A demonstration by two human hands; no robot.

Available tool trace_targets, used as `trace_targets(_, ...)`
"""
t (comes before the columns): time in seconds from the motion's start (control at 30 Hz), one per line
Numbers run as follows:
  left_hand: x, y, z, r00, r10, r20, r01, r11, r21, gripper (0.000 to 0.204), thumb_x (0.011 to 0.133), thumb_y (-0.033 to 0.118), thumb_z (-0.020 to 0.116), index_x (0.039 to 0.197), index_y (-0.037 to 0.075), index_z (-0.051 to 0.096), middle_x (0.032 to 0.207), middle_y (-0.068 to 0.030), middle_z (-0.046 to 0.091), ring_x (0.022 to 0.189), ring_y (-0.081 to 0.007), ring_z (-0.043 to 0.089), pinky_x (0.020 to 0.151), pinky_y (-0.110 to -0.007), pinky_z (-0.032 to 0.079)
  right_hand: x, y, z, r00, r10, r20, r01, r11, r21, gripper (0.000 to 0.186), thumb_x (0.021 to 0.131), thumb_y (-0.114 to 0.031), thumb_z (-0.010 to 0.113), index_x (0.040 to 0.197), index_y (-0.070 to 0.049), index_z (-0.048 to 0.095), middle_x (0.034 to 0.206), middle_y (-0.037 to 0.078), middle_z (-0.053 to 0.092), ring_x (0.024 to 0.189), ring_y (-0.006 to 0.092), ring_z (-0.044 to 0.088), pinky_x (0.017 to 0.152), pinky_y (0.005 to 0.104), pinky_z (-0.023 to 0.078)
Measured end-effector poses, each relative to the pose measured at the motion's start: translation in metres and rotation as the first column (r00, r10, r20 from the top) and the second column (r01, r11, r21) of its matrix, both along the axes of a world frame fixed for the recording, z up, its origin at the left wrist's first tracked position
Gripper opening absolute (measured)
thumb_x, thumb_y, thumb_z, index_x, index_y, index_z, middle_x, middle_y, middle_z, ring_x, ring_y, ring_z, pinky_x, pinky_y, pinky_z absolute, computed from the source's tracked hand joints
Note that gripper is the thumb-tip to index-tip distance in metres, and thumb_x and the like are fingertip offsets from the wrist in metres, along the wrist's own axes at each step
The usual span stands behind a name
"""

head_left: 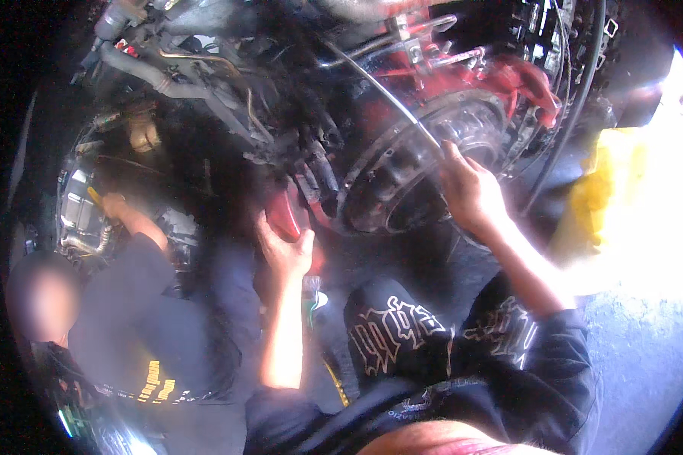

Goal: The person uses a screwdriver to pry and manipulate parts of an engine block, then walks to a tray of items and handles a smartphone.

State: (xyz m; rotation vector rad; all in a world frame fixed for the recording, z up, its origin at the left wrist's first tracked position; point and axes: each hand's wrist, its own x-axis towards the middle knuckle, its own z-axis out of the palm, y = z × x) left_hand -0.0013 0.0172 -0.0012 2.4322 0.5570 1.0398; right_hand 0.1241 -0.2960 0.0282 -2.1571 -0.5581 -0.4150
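Note:
My right hand (472,189) is closed round the lower end of a long, thin metal bar (383,89), which slants up and left across the vehicle's underside. Behind that hand is a large round dark metal housing (402,178) with a ribbed flange, next to red-painted metal (520,83). Lower and to the left, my left hand (284,254) grips a red metal part (285,214), thumb on one side and fingers on the other. What that part joins to is lost in shadow. The upper tip of the bar is hard to make out among the pipes.
A co-worker (159,318) in a dark shirt crouches at the left, a hand (115,206) holding something yellow near a silver metal part (83,201). Pipes and brackets (159,80) hang overhead. A yellow container (613,182) stands at the right on the grey floor (637,334).

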Motion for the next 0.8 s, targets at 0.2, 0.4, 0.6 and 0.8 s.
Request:
trace_targets(0.2,0.0,0.013,-0.024,0.992,-0.064,0.108,0.07,0.996,-0.056,0.082,0.062,0.014,0.074,0.132,-0.008,0.037,0.128,-0.0243,0.048,0.123,-0.0346,0.047,0.106,-0.042,0.036,-0.015,-0.033,0.044,0.997,0.063,-0.045,-0.061,0.997,0.039,0.035,0.093,-0.017,0.054,0.126,-0.005,0.056,0.085,0.023,0.065,0.082,0.0407,0.066,0.068,0.0434,0.051)
trace_targets(0.4,0.001,0.006,-0.008,0.99,-0.095,0.108,0.094,0.995,0.02,0.08,0.061,0.016,0.074,0.129,-0.009,0.039,0.123,-0.0264,0.049,0.117,-0.0384,0.049,0.103,-0.045,0.038,-0.01,-0.074,0.093,0.995,0.062,0.079,-0.053,0.992,-0.112,0.037,0.088,-0.011,0.059,0.124,-0.002,0.058,0.095,0.027,0.064,0.089,0.0396,0.065,0.073,0.0416,0.05)
trace_targets(0.6,-0.008,0.004,-0.001,0.993,-0.076,0.092,0.073,0.997,0.029,0.081,0.059,0.02,0.075,0.126,-0.009,0.04,0.12,-0.0279,0.049,0.114,-0.0421,0.049,0.1,-0.048,0.039,-0.022,-0.062,0.088,0.998,0.042,0.05,-0.035,0.99,-0.14,0.043,0.086,-0.009,0.06,0.129,-0.004,0.055,0.091,0.025,0.064,0.086,0.0392,0.065,0.074,0.0413,0.051)
trace_targets(0.8,-0.006,0.004,-0.002,0.988,-0.094,0.121,0.085,0.993,0.084,0.08,0.059,0.019,0.075,0.126,-0.008,0.04,0.12,-0.0279,0.049,0.114,-0.0415,0.049,0.099,-0.048,0.039,-0.029,-0.049,0.104,0.999,0.039,0.001,-0.039,0.99,-0.135,0.034,0.088,-0.012,0.058,0.121,-0.002,0.058,0.087,0.027,0.062,0.081,0.0419,0.064,0.069,0.0439,0.05)
